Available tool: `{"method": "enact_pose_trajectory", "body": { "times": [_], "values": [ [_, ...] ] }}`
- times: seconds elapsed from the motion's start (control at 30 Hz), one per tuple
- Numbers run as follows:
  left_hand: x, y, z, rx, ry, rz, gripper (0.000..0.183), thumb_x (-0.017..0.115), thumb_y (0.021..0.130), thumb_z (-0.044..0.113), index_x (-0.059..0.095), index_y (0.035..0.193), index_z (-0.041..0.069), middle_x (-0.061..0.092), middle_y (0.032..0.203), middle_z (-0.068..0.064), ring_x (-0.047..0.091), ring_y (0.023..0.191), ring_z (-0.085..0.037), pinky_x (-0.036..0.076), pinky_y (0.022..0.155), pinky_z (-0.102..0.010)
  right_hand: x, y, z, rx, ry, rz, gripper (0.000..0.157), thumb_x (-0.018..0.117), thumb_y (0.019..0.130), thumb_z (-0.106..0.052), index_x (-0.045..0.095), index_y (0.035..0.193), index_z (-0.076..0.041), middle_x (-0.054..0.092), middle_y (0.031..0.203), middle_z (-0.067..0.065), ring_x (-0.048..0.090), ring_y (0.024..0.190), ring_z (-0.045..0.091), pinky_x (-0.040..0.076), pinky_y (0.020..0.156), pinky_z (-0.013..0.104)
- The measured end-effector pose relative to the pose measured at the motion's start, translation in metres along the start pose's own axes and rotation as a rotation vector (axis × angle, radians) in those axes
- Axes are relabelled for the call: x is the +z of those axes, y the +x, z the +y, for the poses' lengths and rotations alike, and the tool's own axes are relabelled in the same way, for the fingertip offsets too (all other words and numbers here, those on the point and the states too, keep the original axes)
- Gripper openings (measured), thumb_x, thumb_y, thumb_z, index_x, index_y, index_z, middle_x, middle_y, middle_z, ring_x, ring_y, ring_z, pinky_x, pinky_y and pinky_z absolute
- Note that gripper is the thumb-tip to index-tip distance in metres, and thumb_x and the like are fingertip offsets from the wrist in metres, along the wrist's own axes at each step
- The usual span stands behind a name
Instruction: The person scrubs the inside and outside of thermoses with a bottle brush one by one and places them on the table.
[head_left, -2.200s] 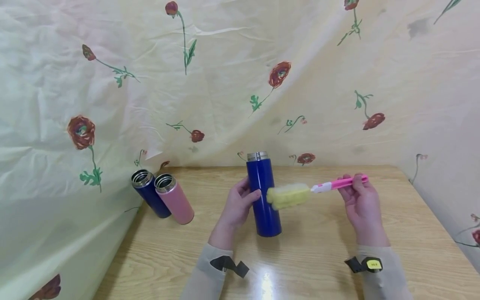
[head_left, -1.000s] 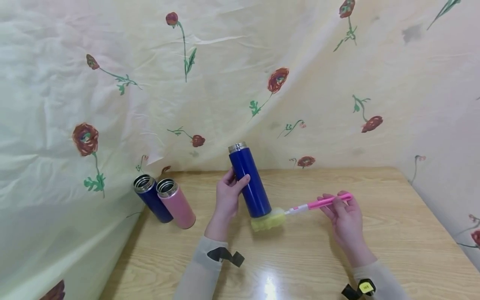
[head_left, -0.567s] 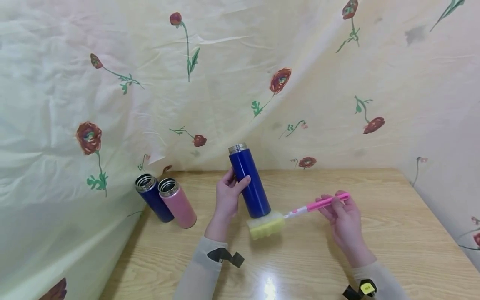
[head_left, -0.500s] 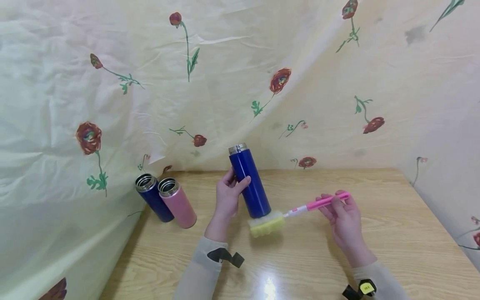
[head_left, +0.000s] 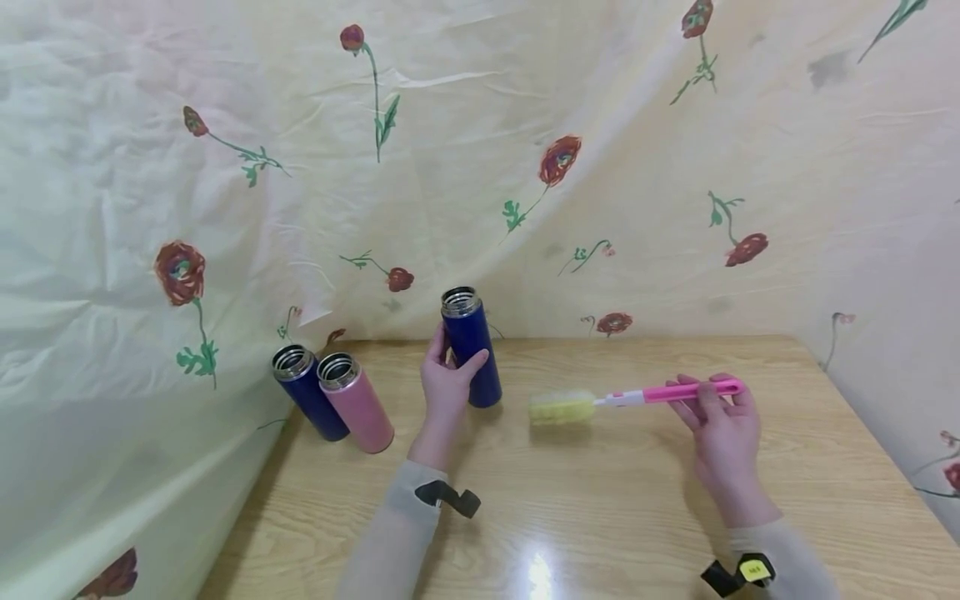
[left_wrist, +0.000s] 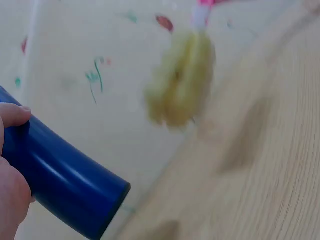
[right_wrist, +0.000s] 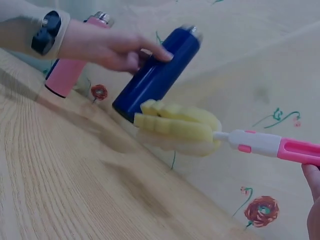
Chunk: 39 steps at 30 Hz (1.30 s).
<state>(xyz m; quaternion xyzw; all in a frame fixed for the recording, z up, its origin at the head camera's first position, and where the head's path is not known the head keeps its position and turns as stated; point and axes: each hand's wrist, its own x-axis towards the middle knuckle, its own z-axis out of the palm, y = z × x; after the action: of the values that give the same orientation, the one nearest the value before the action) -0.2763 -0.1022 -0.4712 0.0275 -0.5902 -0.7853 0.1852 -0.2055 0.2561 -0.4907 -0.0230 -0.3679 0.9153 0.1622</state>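
My left hand (head_left: 447,379) grips a dark blue lidless bottle (head_left: 474,354) round its side, thumb across the front. The bottle's steel mouth leans up and back; in the left wrist view the lower end of the bottle (left_wrist: 75,175) hangs over the table. My right hand (head_left: 723,425) holds a bottle brush (head_left: 630,397) by its pink handle. Its yellow sponge head (right_wrist: 175,127) points left, apart from the bottle in the head view, with a shadow on the table below. Only a little of the right hand (right_wrist: 314,185) shows in the right wrist view.
Two more open bottles stand at the table's left side, a pink bottle (head_left: 360,408) in front of a dark blue bottle (head_left: 309,400). A flowered cloth (head_left: 450,167) hangs behind and to the left of the wooden table (head_left: 600,517).
The left hand has carried the bottle back and left, tipping its mouth more toward the camera. The right hand has drawn the brush right and up, away from the bottle's base.
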Motion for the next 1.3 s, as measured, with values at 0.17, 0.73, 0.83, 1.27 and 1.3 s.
{"method": "enact_pose_trajectory", "body": {
  "times": [0.17, 0.73, 0.83, 1.27, 1.3],
  "values": [
    [-0.008, 0.015, -0.019, 0.055, 0.019, 0.006, 0.089, 0.087, 0.075, -0.016, 0.052, 0.155, -0.001, 0.054, 0.155, -0.016, 0.049, 0.145, -0.029, 0.043, 0.12, -0.044, -0.003, 0.0, -0.005, 0.015, 0.073, -0.008, 0.01, 0.059, 0.106, -0.001, 0.052, 0.112, 0.001, 0.077, 0.1, 0.022, 0.08, 0.095, 0.034, 0.061, 0.087, 0.043],
    [-0.025, 0.032, -0.048, 0.045, 0.091, 0.014, 0.088, 0.091, 0.076, -0.009, 0.056, 0.155, 0.006, 0.056, 0.157, -0.015, 0.049, 0.147, -0.031, 0.04, 0.122, -0.047, -0.007, -0.001, -0.006, 0.068, 0.07, -0.014, 0.011, 0.06, 0.107, -0.007, 0.054, 0.113, -0.001, 0.074, 0.106, 0.017, 0.079, 0.103, 0.032, 0.059, 0.093, 0.041],
    [-0.028, 0.031, -0.048, 0.056, 0.163, -0.006, 0.088, 0.09, 0.081, -0.003, 0.051, 0.159, 0.007, 0.05, 0.162, -0.014, 0.045, 0.15, -0.033, 0.037, 0.124, -0.047, -0.01, 0.001, -0.006, 0.09, 0.069, 0.024, 0.013, 0.063, 0.106, -0.009, 0.054, 0.112, -0.001, 0.074, 0.107, 0.017, 0.079, 0.103, 0.031, 0.059, 0.093, 0.041],
    [-0.034, 0.015, -0.046, 0.014, 0.354, -0.016, 0.095, 0.086, 0.091, 0.009, 0.032, 0.169, 0.01, 0.044, 0.167, -0.012, 0.041, 0.153, -0.031, 0.032, 0.127, -0.049, -0.034, 0.011, -0.011, 0.202, 0.186, 0.272, 0.011, 0.059, 0.109, -0.011, 0.052, 0.118, -0.008, 0.075, 0.104, 0.015, 0.079, 0.099, 0.028, 0.062, 0.09, 0.04],
    [-0.034, 0.013, -0.046, -0.003, 0.358, -0.017, 0.097, 0.086, 0.091, 0.009, 0.029, 0.169, 0.009, 0.043, 0.168, -0.013, 0.04, 0.154, -0.032, 0.031, 0.127, -0.05, -0.036, 0.012, -0.011, 0.201, 0.186, 0.289, 0.013, 0.059, 0.109, -0.011, 0.052, 0.119, -0.009, 0.075, 0.104, 0.014, 0.079, 0.099, 0.027, 0.062, 0.09, 0.04]
  ]
}}
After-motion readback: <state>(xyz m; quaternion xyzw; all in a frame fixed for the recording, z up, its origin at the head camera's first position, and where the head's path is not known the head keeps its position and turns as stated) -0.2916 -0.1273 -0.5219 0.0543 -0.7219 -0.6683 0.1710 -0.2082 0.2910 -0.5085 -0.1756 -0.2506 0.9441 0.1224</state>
